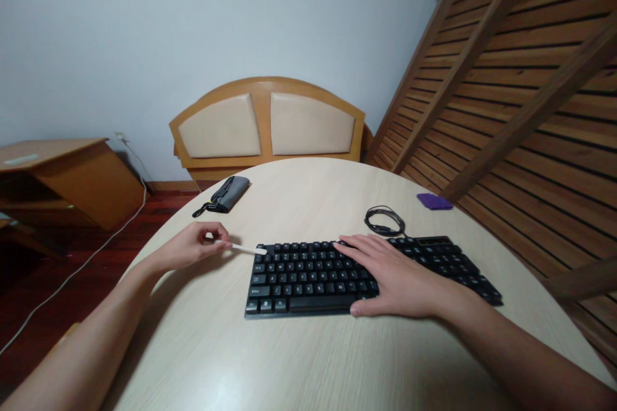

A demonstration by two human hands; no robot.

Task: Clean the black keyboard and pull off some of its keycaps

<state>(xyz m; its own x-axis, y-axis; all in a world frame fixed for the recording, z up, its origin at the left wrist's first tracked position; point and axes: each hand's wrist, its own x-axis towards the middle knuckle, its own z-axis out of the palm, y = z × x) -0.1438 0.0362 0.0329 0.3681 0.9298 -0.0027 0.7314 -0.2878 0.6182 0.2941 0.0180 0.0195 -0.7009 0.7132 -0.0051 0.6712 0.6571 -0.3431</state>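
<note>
A black keyboard (pixel 315 270) with white lettering lies on the round table. Between the thumb and fingers of my left hand (pixel 200 247) is a slim white toothbrush (pixel 245 248). Its head rests at the keyboard's upper left corner, by the top-row keys; the bristles are too small to make out. My right hand (pixel 398 276) lies across the right-centre of the keyboard with its fingers stretched out, covering some of the keys. The thumb reaches the front edge near the space bar. Behind the keyboard sits its coiled black cable (pixel 384 221).
The pale wooden table (pixel 299 366) has a curved edge. A grey and black pouch (pixel 231 194) with a cord loop lies at its far left, a folded purple cloth (pixel 434 201) at its far right. Beyond stand a padded headboard (pixel 265 122) and wooden slats (pixel 520 96).
</note>
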